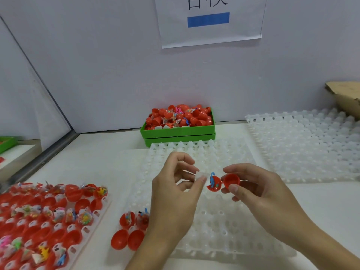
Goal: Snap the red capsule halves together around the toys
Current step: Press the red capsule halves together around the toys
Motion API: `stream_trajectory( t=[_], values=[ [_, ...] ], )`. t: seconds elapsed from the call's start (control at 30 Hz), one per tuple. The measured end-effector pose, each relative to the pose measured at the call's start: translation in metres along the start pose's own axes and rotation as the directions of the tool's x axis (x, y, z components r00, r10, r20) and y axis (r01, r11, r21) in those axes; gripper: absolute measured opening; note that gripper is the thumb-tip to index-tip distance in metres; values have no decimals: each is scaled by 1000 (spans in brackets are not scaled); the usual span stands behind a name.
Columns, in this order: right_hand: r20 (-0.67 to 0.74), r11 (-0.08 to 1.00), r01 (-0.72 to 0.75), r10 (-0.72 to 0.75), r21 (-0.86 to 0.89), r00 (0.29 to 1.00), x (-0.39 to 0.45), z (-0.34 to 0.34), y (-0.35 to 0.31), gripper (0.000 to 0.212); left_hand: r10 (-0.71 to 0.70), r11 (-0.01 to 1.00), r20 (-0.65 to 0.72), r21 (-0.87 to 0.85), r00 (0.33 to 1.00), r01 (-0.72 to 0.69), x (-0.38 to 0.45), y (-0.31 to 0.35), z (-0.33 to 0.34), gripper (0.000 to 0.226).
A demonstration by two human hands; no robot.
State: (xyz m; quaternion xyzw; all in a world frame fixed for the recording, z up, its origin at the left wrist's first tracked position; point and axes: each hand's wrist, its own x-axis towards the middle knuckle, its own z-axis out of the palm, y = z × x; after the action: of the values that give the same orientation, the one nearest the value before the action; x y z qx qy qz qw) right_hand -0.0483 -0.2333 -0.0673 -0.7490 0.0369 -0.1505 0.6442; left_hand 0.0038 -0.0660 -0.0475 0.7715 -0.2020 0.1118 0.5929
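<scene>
Right hand (259, 190) pinches an open red capsule (224, 183), its two halves side by side; a blue toy (212, 179) sits in the half nearer the left hand (175, 190). Left hand's thumb and forefinger pinch a clear wrapper (200, 176) just beside the capsule. Step judged: loading. Next: tuck toy in, fold halves shut, press. Both hands hover above the white tray (224, 230) on the counter (101, 152); green bin (178, 133) behind the tray.

Two bare hands (175, 193), bare forearms (no sleeves in view), short plain fingernails, slender fingers
</scene>
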Motion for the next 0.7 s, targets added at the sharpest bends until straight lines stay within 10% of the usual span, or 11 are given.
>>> stream_trajectory(
  t=[0.7],
  values=[
    [54, 997, 77, -76, -7, 996, -4, 6, 0, 41, 123, 980, 99, 145, 988, -136, -4, -3, 5, 34]
  ],
)
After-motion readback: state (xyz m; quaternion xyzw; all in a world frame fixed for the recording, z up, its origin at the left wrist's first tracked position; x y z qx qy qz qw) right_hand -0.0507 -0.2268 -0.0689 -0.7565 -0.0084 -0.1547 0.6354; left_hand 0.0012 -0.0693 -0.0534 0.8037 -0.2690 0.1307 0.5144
